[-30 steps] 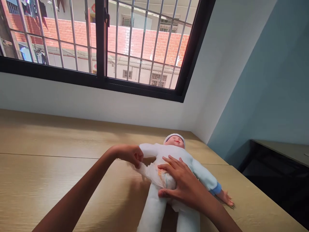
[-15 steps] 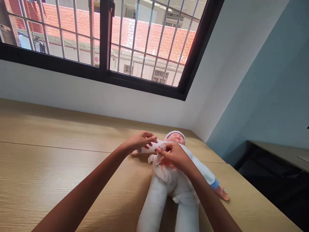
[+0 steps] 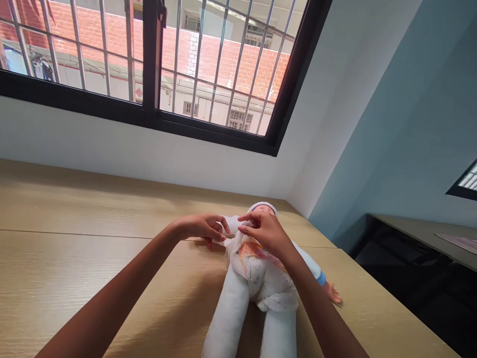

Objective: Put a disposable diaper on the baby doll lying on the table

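A baby doll with white cloth legs lies on its back on the wooden table, its head toward the window wall. Round its hips is a white diaper with an orange and pink print on the front. At the diaper's side edge, my left hand has its thumb and lower fingers closed on the white material; the index finger is lifted. Above the doll's belly hovers my right hand, thumb and index finger apart with nothing visible between them. It hides part of the doll's chest and the diaper's waist.
The wooden table runs up to a white wall below a barred window. Its right edge slants down past the doll's outstretched hand. Beyond stands another dark table beside a blue-grey wall.
My left hand has come down to the diaper's side edge. My right hand has let go of the white material there and opened its fingers. The view has shifted slightly right.
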Demonstrator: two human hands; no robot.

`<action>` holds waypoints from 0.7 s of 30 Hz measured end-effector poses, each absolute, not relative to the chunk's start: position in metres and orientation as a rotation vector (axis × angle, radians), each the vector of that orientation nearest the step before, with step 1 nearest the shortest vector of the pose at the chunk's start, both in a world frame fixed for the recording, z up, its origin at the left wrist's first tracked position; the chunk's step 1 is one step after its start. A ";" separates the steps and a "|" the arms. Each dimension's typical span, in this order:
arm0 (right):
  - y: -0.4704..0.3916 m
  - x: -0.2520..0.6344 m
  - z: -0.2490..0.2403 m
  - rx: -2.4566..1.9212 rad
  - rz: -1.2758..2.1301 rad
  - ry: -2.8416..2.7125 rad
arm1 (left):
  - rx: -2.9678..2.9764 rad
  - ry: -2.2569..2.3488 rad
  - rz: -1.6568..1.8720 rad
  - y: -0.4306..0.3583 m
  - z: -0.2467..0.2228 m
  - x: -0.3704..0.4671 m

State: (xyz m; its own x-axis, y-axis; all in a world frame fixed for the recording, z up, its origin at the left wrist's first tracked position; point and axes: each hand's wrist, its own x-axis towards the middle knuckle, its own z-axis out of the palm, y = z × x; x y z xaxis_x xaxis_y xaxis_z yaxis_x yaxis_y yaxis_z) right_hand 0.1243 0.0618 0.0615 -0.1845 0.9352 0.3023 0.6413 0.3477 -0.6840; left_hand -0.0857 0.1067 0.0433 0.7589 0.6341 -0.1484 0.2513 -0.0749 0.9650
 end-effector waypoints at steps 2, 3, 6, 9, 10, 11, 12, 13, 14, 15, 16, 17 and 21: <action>0.068 0.121 0.054 -1.384 0.501 -1.908 | 1.680 0.729 0.419 0.105 0.051 -0.089; 0.072 0.119 0.050 -1.385 0.516 -1.905 | 1.693 0.737 0.450 0.103 0.054 -0.090; 0.083 0.112 0.037 -1.372 0.589 -1.906 | 1.711 0.737 0.545 0.098 0.061 -0.085; 0.088 0.110 0.027 -1.329 0.645 -1.832 | 1.702 0.708 0.587 0.090 0.063 -0.072; 0.088 0.110 0.024 -1.309 0.662 -1.786 | 1.698 0.696 0.586 0.086 0.062 -0.066; 0.089 0.110 0.022 -1.288 0.683 -1.731 | 1.695 0.683 0.578 0.083 0.061 -0.061; 0.090 0.111 0.020 -1.266 0.706 -1.666 | 1.695 0.669 0.565 0.079 0.060 -0.055; 0.091 0.112 0.018 -1.242 0.730 -1.594 | 1.697 0.655 0.552 0.077 0.058 -0.050; 0.093 0.114 0.017 -1.218 0.756 -1.518 | 1.703 0.643 0.543 0.074 0.056 -0.045; 0.095 0.116 0.016 -1.191 0.786 -1.439 | 1.711 0.637 0.539 0.072 0.053 -0.041; 0.097 0.118 0.014 -1.161 0.819 -1.361 | 1.719 0.635 0.544 0.070 0.050 -0.037; 0.099 0.120 0.013 -1.129 0.854 -1.287 | 1.728 0.640 0.562 0.069 0.047 -0.033; 0.104 0.126 0.010 -1.008 0.979 -1.076 | 1.775 0.704 0.785 0.060 0.033 -0.014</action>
State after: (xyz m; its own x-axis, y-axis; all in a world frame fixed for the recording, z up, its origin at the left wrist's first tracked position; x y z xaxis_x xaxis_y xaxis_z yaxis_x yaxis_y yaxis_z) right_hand 0.1258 0.1036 0.0097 0.1908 0.9571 0.2181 -0.1275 0.2444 -0.9612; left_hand -0.0144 0.0595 0.0335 0.6155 0.7671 0.1810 0.0976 -0.3020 0.9483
